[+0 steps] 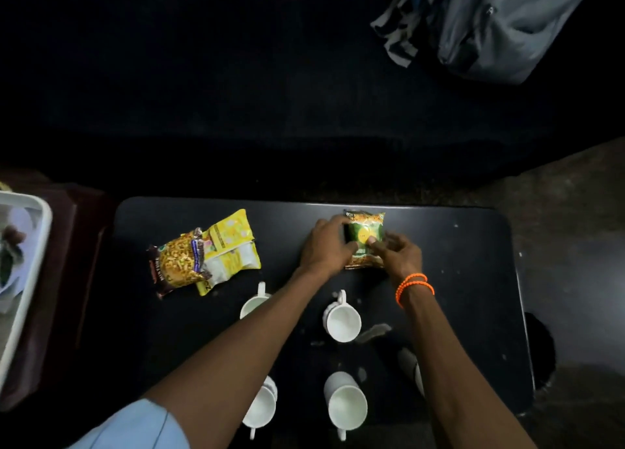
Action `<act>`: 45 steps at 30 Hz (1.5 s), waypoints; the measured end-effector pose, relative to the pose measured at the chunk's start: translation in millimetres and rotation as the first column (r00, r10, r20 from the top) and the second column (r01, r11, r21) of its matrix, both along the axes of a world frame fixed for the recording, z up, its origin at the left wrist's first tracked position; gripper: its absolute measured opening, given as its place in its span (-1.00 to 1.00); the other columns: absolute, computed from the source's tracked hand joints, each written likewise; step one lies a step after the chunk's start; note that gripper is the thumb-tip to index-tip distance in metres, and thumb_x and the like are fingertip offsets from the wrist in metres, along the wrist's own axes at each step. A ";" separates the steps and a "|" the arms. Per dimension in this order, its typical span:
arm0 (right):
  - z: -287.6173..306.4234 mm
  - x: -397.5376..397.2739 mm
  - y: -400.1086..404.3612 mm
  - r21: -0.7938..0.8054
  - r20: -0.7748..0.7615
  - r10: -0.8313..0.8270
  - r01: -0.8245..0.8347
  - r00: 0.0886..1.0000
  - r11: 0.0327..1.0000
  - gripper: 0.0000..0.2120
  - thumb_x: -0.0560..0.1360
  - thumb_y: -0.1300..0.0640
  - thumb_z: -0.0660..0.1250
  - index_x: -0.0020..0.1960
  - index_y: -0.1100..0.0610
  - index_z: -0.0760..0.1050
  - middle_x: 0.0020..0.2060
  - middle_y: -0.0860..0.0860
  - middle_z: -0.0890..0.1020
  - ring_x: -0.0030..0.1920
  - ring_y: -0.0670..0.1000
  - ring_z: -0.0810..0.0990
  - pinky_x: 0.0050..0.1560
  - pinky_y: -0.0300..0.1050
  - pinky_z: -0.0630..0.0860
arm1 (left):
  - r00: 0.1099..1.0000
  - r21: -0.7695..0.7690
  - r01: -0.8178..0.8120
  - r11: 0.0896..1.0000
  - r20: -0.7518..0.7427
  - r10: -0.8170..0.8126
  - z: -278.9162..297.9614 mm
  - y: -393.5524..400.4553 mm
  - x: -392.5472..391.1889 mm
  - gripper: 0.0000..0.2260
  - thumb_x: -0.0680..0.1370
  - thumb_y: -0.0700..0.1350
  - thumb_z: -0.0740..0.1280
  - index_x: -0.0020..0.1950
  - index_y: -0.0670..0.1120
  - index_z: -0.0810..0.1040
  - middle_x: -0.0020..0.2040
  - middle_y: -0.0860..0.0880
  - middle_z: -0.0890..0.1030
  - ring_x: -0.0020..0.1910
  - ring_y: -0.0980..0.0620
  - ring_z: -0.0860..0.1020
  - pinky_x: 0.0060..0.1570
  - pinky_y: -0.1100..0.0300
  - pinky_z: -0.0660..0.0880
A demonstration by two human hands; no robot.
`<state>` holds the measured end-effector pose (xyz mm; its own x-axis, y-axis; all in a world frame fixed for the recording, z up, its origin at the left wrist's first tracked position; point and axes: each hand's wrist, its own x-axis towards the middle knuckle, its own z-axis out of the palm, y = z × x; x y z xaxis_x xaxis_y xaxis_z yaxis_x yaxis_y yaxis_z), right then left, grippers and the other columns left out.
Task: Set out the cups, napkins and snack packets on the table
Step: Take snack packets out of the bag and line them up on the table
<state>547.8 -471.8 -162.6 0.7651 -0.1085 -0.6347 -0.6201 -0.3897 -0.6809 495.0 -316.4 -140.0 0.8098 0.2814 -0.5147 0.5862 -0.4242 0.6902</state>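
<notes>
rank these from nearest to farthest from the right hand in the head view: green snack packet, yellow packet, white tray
1. green snack packet: under the right hand, touching its fingers, far side of the table.
2. yellow packet: left of both hands, on the table.
3. white tray: off the table, at the far left edge.

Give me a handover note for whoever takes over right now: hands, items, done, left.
Left hand and right hand both hold the green snack packet flat at the far side of the black table.
Done: two yellow snack packets lie overlapped at far left; four white cups in view, set near.
Left: release and square the green packet. Napkins cannot be identified here; the white tray at left may hold more.
</notes>
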 end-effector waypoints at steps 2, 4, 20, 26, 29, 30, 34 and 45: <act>6.3 -6.1 -8.1 -0.049 0.117 0.046 -0.041 0.992 0.998 -0.47 0.38 0.21 0.60 0.32 0.15 0.56 0.06 0.06 0.68 0.04 0.08 0.68 0.14 -0.02 0.62 | 0.996 0.004 0.090 0.996 0.002 -0.090 -1.3 -7.0 3.6 -0.40 0.49 0.01 0.52 0.50 0.06 0.43 0.28 -0.17 0.53 0.26 -0.16 0.53 0.30 -0.02 0.50; 9.2 -11.4 -15.8 -0.099 0.211 0.128 -0.109 0.969 0.989 -0.50 0.38 0.21 0.59 0.30 0.07 0.61 0.02 0.03 0.68 0.02 0.03 0.67 0.10 -0.09 0.61 | 0.983 0.006 0.183 0.983 -0.010 -0.183 -3.3 -13.3 6.0 -0.35 0.51 -0.01 0.52 0.56 0.08 0.37 0.31 -0.17 0.50 0.31 -0.16 0.50 0.35 0.00 0.45; 29.6 -18.4 37.5 -0.414 0.467 0.413 -0.220 0.782 0.883 -0.69 0.43 0.26 0.49 0.18 0.23 0.65 0.08 0.21 0.67 0.13 0.21 0.60 0.21 -0.10 0.45 | 0.989 0.072 -0.036 0.997 0.145 0.025 7.4 20.3 -16.5 -0.54 0.55 -0.10 0.45 0.46 -0.03 0.53 0.28 -0.13 0.58 0.24 -0.14 0.58 0.28 0.01 0.51; 8.2 -53.6 149.4 -0.066 -0.024 0.608 -0.609 0.793 0.791 -0.61 0.42 0.07 0.57 0.15 0.25 0.66 0.03 0.18 0.74 0.04 0.09 0.69 0.20 0.01 0.59 | 0.940 0.329 -0.340 0.881 0.126 0.316 15.1 101.3 -84.4 -0.71 0.57 -0.17 0.39 0.31 -0.09 0.62 0.27 -0.13 0.57 0.30 -0.16 0.51 0.25 -0.02 0.48; -2.7 -65.1 189.8 0.004 -0.085 0.620 -0.622 0.780 0.783 -0.56 0.39 0.08 0.58 0.22 0.22 0.63 0.03 0.17 0.74 0.07 0.13 0.70 0.19 0.00 0.59 | 0.923 0.265 -0.384 0.885 0.090 0.374 13.7 118.9 -95.5 -0.68 0.56 -0.25 0.36 0.31 -0.16 0.61 0.28 -0.17 0.59 0.31 -0.17 0.52 0.33 0.00 0.43; -4.7 -67.3 201.1 -0.002 -0.082 0.646 -0.648 0.759 0.762 -0.63 0.40 0.08 0.55 0.17 0.18 0.66 0.01 0.15 0.75 0.02 0.11 0.70 0.08 -0.07 0.59 | 0.920 0.244 -0.393 0.887 0.097 0.380 13.7 124.0 -97.5 -0.69 0.56 -0.28 0.34 0.30 -0.18 0.61 0.26 -0.18 0.59 0.29 -0.17 0.53 0.34 -0.01 0.44; -8.6 -77.2 222.2 -0.020 -0.127 0.664 -0.671 0.737 0.741 -0.80 0.44 0.17 0.49 0.03 0.20 0.70 -0.13 0.18 0.71 -0.14 0.06 0.60 -0.19 -0.15 0.54 | 0.903 0.181 -0.427 0.886 0.144 0.405 15.4 139.6 -109.5 -0.70 0.56 -0.29 0.32 0.28 -0.16 0.61 0.22 -0.15 0.60 0.19 -0.09 0.57 0.27 -0.03 0.53; 65.5 -44.3 158.1 -0.194 0.501 0.560 -0.545 0.660 0.816 -0.71 0.31 0.40 0.47 -0.02 0.14 0.67 -0.13 0.06 0.71 -0.11 0.06 0.62 -0.07 -0.08 0.54 | 0.792 -0.029 -0.581 0.813 0.212 0.573 14.7 142.0 -110.4 -0.84 0.62 -0.13 0.36 0.14 -0.10 0.69 0.02 -0.07 0.73 0.01 -0.02 0.68 0.08 -0.01 0.64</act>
<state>503.5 -313.7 -97.2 0.8924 0.4316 -0.1315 0.1548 -0.5666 -0.8093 384.6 -174.4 -125.3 0.5751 0.7445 -0.3392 0.5799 -0.0785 0.8109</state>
